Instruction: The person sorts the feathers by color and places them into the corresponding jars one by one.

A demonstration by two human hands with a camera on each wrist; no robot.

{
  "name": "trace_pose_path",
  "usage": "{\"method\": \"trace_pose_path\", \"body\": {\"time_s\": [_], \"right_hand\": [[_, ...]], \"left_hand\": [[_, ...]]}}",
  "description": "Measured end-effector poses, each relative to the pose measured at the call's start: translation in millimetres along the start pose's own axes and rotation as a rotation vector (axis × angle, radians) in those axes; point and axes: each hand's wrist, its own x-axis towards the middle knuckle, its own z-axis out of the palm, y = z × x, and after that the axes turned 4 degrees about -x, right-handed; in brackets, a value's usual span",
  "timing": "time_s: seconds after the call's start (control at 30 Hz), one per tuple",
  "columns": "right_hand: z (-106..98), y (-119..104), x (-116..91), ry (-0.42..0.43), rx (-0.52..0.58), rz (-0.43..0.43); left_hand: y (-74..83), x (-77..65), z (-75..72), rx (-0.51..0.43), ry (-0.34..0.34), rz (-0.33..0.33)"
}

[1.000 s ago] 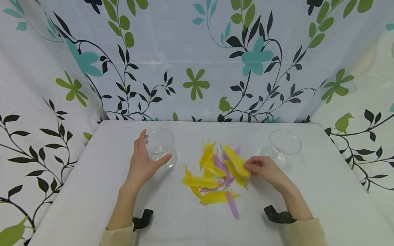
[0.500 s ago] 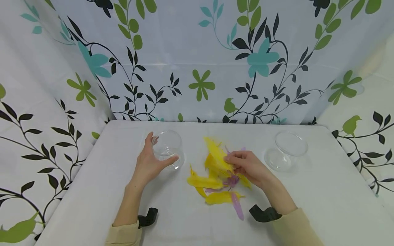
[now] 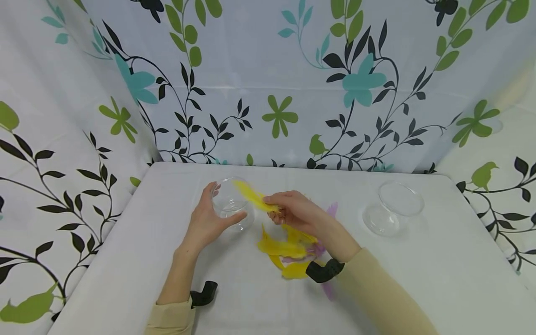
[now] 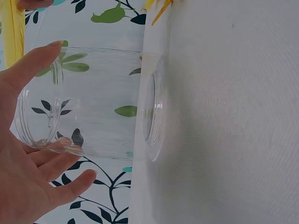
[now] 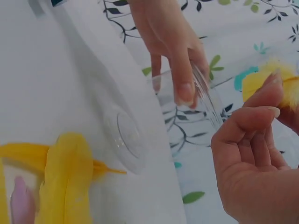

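My left hand holds a clear, wide-mouthed glass jar near its rim, thumb on one side and fingers on the other. The jar stands upright on the table. My right hand pinches a yellow feather between thumb and fingertips, its far end over the mouth of that jar. Beneath the right forearm lies a loose pile of yellow feathers and purple feathers, partly hidden by the arm.
A second clear glass jar stands on the right side of the white-covered table. A patterned curtain hangs behind the table and along its sides. Each wrist carries a black camera mount.
My right hand has carried the yellow feather from the right side of the pile leftward to the left jar's mouth. The left hand keeps its hold on the jar.
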Motion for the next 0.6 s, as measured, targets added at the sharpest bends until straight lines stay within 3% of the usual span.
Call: {"method": "trace_pose_path", "body": {"time_s": [0.2,0.6], "right_hand": [[19.2,-3.2,22.6,0.024,0.035,0.025],[39.8,3.1,44.5,0.214,0.074,0.001]], "left_hand": [[-0.4,0.5,0.7,-0.012,-0.002,0.015],[-0.5,0.2,0.7,-0.028,-0.004,0.036]]}}
